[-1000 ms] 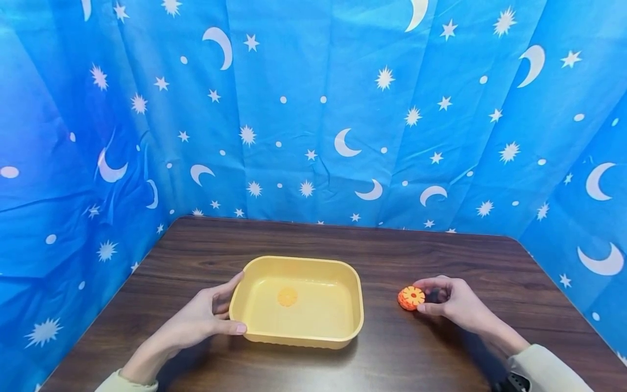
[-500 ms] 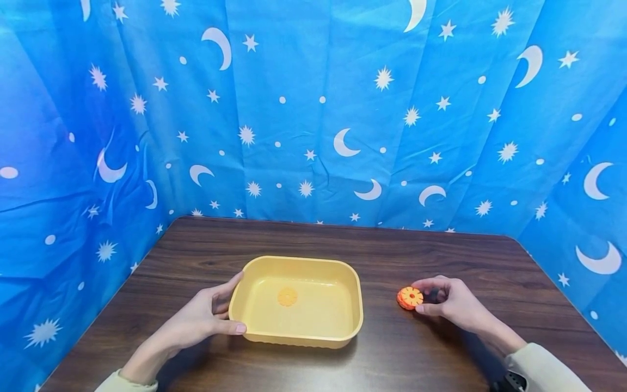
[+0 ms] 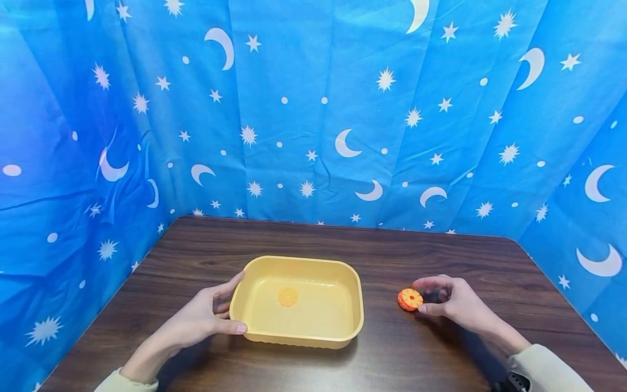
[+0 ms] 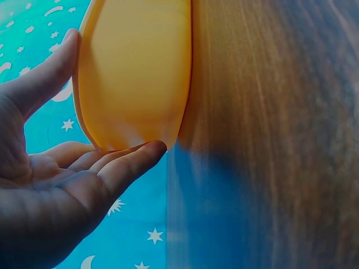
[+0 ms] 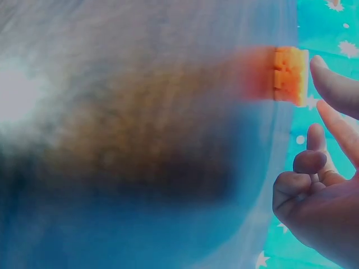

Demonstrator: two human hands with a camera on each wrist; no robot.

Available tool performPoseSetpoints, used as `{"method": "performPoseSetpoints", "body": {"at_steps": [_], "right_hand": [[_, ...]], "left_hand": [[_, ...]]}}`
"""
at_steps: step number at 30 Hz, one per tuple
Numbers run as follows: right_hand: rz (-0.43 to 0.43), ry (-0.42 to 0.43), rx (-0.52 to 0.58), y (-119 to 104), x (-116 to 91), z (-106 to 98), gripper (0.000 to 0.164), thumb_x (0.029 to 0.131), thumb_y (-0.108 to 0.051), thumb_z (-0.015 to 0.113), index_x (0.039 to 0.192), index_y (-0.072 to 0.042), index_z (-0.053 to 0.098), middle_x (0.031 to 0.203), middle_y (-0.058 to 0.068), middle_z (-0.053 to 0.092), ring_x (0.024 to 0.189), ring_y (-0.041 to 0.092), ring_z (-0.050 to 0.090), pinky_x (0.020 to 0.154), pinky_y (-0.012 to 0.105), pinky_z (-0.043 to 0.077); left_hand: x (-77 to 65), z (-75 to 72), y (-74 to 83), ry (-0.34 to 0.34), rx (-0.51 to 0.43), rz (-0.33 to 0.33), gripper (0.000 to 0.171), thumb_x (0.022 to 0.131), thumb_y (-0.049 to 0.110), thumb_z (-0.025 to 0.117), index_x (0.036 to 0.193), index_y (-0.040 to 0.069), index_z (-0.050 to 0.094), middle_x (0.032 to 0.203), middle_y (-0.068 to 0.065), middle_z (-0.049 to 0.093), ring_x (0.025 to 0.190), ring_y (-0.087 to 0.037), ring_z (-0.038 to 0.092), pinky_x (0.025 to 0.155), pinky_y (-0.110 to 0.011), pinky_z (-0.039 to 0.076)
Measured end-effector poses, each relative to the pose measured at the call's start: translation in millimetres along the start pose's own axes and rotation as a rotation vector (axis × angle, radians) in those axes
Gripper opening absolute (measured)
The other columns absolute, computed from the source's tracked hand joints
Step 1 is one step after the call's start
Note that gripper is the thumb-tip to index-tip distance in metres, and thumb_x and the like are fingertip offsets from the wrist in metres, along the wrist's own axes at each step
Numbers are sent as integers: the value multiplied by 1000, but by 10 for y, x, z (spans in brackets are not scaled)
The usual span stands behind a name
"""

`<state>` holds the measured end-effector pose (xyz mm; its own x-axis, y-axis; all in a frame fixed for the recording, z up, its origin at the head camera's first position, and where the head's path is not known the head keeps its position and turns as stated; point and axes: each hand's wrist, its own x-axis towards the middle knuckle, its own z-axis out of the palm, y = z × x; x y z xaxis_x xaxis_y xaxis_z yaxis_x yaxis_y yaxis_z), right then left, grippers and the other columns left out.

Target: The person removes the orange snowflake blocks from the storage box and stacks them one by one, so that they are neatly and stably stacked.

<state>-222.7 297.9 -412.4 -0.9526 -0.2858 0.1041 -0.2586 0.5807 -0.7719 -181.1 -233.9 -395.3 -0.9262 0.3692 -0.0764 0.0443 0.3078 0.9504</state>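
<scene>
My left hand (image 3: 188,321) holds the left end of a yellow plastic basin (image 3: 313,342), thumb at its near corner and index finger at the far one. In the left wrist view, the fingers lie against the basin's end wall (image 4: 132,73). A single yellow-orange notched disc (image 3: 288,297) lies flat inside. Right of the basin stands a short stack of notched plastic discs (image 3: 410,299), yellow-orange on top and red-orange below. My right hand (image 3: 455,302) has thumb and index finger close beside this stack (image 5: 289,77), with nothing gripped; the other fingers are bent.
The dark wood table (image 3: 382,261) carries the basin and stack, with bare wood between them. A blue cloth (image 3: 294,65) with white moons and stars hangs behind and at both sides. A black watch (image 3: 516,381) is on the right wrist.
The top disc of the stack has shifted slightly left and down, and the right thumb and index finger now stand at its edge. The left hand and basin have stayed put.
</scene>
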Motion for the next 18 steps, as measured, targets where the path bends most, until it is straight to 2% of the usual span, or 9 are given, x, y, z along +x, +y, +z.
{"method": "performPoseSetpoints", "body": {"at_steps": [3, 5, 7, 10, 18], "right_hand": [[-9, -6, 3, -65, 24, -26, 45, 85, -8, 88, 125, 3, 72, 115, 15, 71, 90, 25, 59, 63, 27, 47], [-17, -8, 6, -122, 46, -38, 44, 86, -8, 87, 126, 4, 71, 114, 15, 71, 81, 22, 57, 59, 27, 45], [-28, -8, 8, -194, 70, -43, 43, 86, -8, 86, 126, 3, 71, 109, 15, 70, 71, 19, 52, 55, 27, 41], [-51, -19, -1, -323, 110, -33, 41, 88, -9, 86, 125, 2, 72, 101, 12, 68, 65, 17, 47, 53, 27, 39], [-139, -55, -44, -692, 236, 120, 37, 87, -16, 88, 121, -6, 76, 106, 6, 69, 76, 18, 53, 62, 26, 45]], "left_hand": [[-4, -4, 1, 1, -3, -2, 107, 84, 18, 91, 167, 6, 25, 168, -27, 27, 142, -49, 46, 108, -49, 50], [-6, -7, 0, 1, -1, -2, 107, 84, 18, 91, 167, 6, 25, 168, -27, 27, 142, -48, 46, 108, -48, 50], [-5, -9, -2, 1, 7, 3, 107, 84, 19, 91, 167, 6, 26, 168, -26, 28, 142, -47, 47, 108, -48, 50], [-4, -13, -5, -7, 11, 16, 106, 84, 19, 91, 167, 6, 26, 168, -27, 29, 141, -47, 48, 108, -48, 50], [0, -22, -28, -35, -30, 39, 107, 85, 16, 90, 167, 4, 23, 167, -28, 29, 142, -46, 47, 106, -42, 52]]}}
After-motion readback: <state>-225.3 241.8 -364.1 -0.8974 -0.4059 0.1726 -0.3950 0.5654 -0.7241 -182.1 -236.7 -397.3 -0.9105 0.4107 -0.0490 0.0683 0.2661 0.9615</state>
